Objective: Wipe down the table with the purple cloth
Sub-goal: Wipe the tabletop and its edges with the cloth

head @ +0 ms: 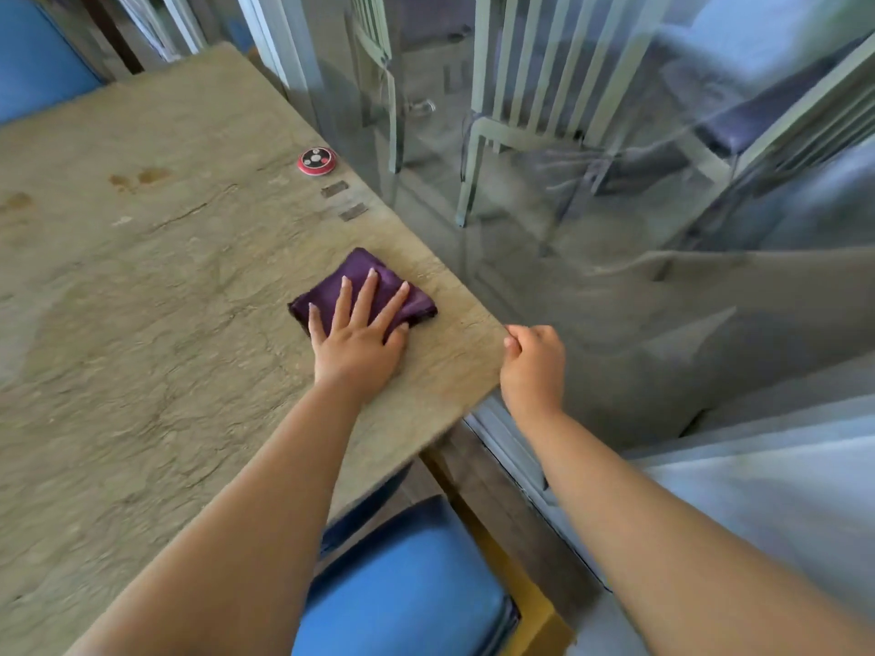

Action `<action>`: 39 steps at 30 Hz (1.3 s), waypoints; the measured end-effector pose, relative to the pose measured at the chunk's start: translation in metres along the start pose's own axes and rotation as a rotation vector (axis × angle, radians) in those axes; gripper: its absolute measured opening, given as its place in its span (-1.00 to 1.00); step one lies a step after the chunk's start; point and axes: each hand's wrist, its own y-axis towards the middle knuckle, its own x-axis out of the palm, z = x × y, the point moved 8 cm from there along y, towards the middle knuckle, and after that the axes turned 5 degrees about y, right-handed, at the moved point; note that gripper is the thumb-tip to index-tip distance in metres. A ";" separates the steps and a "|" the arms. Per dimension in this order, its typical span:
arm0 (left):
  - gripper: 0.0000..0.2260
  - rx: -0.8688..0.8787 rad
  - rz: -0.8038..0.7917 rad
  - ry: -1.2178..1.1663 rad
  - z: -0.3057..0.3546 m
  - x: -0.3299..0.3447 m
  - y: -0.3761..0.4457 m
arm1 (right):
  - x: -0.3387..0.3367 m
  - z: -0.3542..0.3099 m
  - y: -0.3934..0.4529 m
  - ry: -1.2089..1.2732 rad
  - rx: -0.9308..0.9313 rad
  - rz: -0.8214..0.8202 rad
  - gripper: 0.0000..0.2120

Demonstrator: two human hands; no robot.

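A folded purple cloth (416,303) lies on the worn beige table (142,300), close to its right edge. My left hand (360,333) lies flat on the cloth, fingers spread and straight, pressing it onto the tabletop and covering its near half. At the table's near right corner, my right hand (535,362) has its fingers curled and its thumb against the corner's edge, gripping it.
A round red call button (316,160) and two small grey tags (334,188) sit farther along the right edge. Brown stains (142,177) mark the far left. A glass wall (615,277) runs beside the table. Blue chairs stand below (407,584) and at the far left (38,63).
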 end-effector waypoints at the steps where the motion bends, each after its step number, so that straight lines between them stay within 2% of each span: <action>1: -0.55 -0.049 -0.013 -0.004 0.010 0.000 0.011 | -0.001 0.000 -0.003 -0.004 -0.007 0.009 -0.70; 4: -0.55 -0.024 -0.022 -0.003 0.045 0.003 0.013 | -0.001 0.002 -0.010 0.021 -0.002 -0.021 -0.63; 8: -0.56 0.265 0.009 0.091 0.076 0.015 -0.042 | -0.007 0.005 -0.017 0.050 0.065 -0.012 -0.56; 11: -0.58 0.458 0.011 0.124 0.057 0.024 -0.089 | -0.010 0.009 -0.024 0.151 0.108 0.003 -0.58; 13: -0.59 0.502 -0.009 0.136 0.032 0.025 -0.103 | -0.011 0.012 -0.026 0.224 0.141 -0.002 -0.57; 15: -0.60 0.445 -0.022 0.132 0.017 0.022 -0.098 | -0.013 0.013 -0.026 0.250 0.159 -0.014 -0.55; 17: -0.58 0.302 -0.017 0.085 0.024 0.017 -0.074 | -0.015 0.013 -0.024 0.254 0.153 -0.044 -0.54; 19: -0.56 0.166 -0.016 0.047 0.046 0.013 -0.042 | -0.016 0.014 -0.021 0.231 0.117 -0.076 -0.54; 21: -0.55 0.115 -0.026 0.049 0.075 0.013 -0.019 | -0.018 0.013 -0.018 0.186 0.066 -0.099 -0.54; 23: -0.54 0.152 -0.005 0.077 0.096 0.015 -0.014 | -0.019 0.013 -0.018 0.158 0.036 -0.130 -0.53; 27: -0.54 0.359 0.064 0.161 0.097 0.021 -0.054 | -0.019 0.013 -0.019 0.111 0.041 -0.180 -0.47; 30: -0.53 0.481 0.054 0.202 0.069 0.030 -0.098 | -0.017 0.006 -0.020 0.010 0.063 -0.146 -0.43; 33: -0.53 0.515 0.048 0.250 0.023 0.035 -0.126 | -0.003 -0.024 -0.029 -0.118 -0.086 -0.156 -0.39; 35: -0.52 0.433 0.053 0.243 -0.010 0.031 -0.128 | 0.016 -0.051 -0.041 -0.150 -0.216 -0.225 -0.41; 39: -0.48 0.079 0.023 0.111 -0.061 0.019 -0.118 | 0.060 -0.103 -0.074 -0.139 -0.396 -0.437 -0.49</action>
